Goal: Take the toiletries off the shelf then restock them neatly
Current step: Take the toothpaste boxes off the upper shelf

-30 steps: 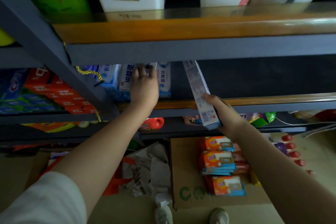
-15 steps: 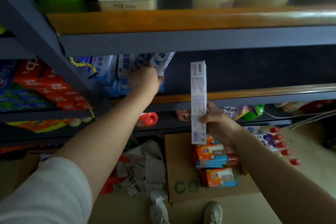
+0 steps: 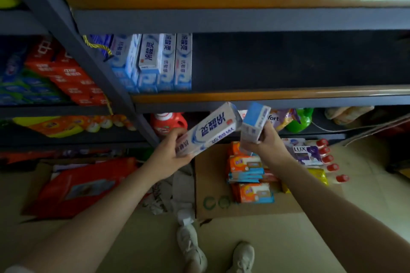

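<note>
You've got one toothpaste box [image 3: 207, 132] gripped in your left hand [image 3: 170, 153] and a second box [image 3: 255, 126] clamped in your right hand [image 3: 269, 143], both just below the middle shelf [image 3: 266, 95]. Looks like you're still unloading: a row of toothpaste boxes [image 3: 155, 62] stands at that shelf's left end, rest bare. Restocking hasn't started, I'd guess.

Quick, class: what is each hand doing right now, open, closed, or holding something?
Left hand: grip closed on a white-and-blue toothpaste box.
Right hand: grip closed on a second toothpaste box.
</note>
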